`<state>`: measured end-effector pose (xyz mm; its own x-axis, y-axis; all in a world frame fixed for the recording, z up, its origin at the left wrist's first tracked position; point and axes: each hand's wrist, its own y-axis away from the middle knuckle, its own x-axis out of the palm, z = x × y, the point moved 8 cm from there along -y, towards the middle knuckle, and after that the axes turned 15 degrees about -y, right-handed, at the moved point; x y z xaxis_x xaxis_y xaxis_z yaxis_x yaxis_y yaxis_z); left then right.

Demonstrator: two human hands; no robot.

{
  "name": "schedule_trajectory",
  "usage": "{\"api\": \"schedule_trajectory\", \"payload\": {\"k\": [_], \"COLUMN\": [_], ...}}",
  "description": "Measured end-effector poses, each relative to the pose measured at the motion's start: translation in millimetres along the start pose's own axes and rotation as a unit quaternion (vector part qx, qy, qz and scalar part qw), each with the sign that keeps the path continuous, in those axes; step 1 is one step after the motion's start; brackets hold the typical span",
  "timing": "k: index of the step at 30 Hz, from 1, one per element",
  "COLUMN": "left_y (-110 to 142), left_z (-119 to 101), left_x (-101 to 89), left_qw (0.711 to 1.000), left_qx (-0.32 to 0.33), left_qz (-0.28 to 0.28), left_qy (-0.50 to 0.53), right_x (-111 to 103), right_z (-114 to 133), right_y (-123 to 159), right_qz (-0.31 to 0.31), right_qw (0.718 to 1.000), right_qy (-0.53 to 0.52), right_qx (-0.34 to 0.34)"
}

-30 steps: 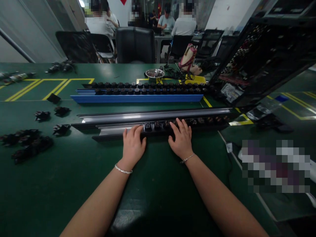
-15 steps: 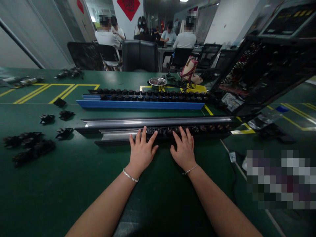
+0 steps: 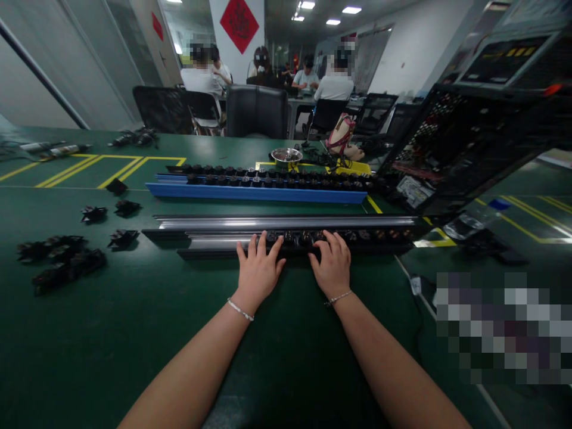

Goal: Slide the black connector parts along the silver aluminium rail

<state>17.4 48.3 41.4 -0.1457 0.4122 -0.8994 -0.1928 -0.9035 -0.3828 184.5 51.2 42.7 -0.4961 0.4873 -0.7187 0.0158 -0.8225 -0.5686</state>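
Note:
A long black rail [image 3: 210, 247] with a row of small black sockets lies across the green table in front of me. My left hand [image 3: 257, 271] rests on its near edge with fingers stretched out and apart, fingertips on the sockets. My right hand [image 3: 333, 265] lies beside it, fingers curved down onto the sockets [image 3: 304, 238]. Neither hand holds anything. A silver-topped rail [image 3: 277, 223] lies just behind.
A blue rail [image 3: 254, 192] with black sockets lies farther back. Loose black parts [image 3: 62, 262] sit at the left. A metal bowl [image 3: 286, 155] and a black mesh rack [image 3: 465, 143] stand at the right. Seated people and chairs are beyond the table.
The view has tilted up. My left hand slid right along the rail and spread its fingers; my right hand stayed on the sockets with fingers curling.

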Motion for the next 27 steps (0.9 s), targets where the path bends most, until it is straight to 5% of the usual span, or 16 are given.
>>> {"api": "schedule_trajectory", "payload": {"k": [27], "left_y": [7], "left_z": [22], "left_x": [-3.9], "left_qw": [0.999], "left_qx": [-0.036], "left_qz": [0.010], "left_qy": [-0.007], "right_x": [-5], "right_z": [1], "right_y": [-2], "right_qz": [-0.003], "right_qw": [1.000], "right_qy": [0.014], "right_qx": [-0.003]}}
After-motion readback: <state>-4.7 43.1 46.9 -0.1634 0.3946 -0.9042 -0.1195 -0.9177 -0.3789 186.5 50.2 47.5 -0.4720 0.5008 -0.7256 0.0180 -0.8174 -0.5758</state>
